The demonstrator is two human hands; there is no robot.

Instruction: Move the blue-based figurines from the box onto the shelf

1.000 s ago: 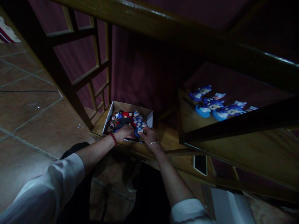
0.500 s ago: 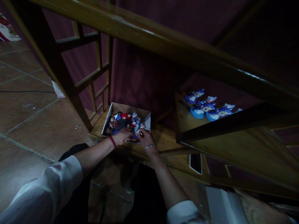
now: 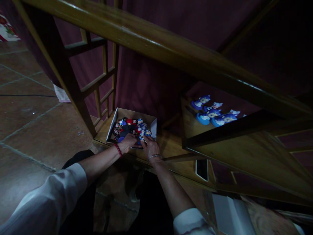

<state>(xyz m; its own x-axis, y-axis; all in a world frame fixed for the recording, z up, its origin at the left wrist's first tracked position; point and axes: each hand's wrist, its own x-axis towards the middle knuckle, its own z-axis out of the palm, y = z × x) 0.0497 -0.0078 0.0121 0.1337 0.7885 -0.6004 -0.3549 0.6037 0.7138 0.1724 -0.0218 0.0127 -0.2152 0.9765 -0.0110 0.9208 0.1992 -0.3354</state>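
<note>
Small red, black and blue plastic-looking figurines [image 3: 140, 130] lie in an open white cardboard box [image 3: 153, 126], its walls probably corralling them, by the brown wooden shelf's [image 3: 168, 144] front edge. Left hand [image 3: 128, 142] and right hand [image 3: 151, 147] meet them at the box's near edge; whether either pinches one, I cannot tell.

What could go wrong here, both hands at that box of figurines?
1. The figurines lie heaped close together in the box, so the left hand or right hand could knock or scuff neighbouring pieces.
2. The box sits near the front edge of the wooden ledge; a tug toward the person might tip it off.
3. Light is dim, so a small part could be missed or mishandled.
</note>
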